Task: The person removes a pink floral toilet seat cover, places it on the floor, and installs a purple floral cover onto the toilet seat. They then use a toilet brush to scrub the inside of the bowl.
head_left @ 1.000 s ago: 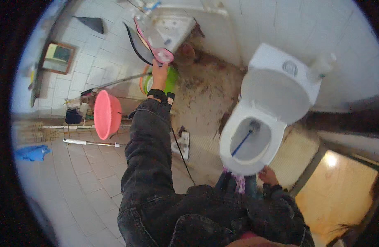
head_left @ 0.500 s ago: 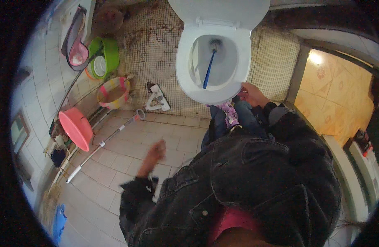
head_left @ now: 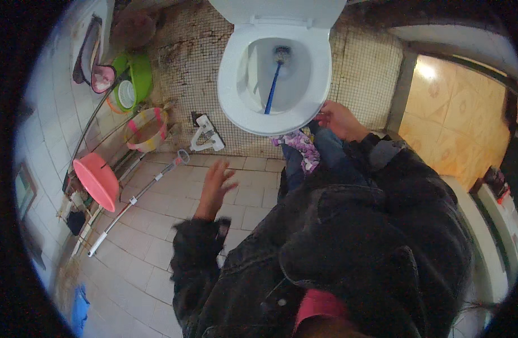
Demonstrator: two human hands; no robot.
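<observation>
The toilet seat (head_left: 264, 124) should be stiff, light, perhaps slippery; its front edge seems best to hold. It lies at 10 o'clock from your right hand (head_left: 342, 120), bent at the edge, its grip unclear to me. Your left hand (head_left: 215, 183), fingers spread, holds nothing.

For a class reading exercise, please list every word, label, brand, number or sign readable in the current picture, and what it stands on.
None can be read.
Toilet seat, blue-handled brush, pink basin: no legible lettering shows.
Red-and-dark item, far right: too blurred to tell.
</observation>
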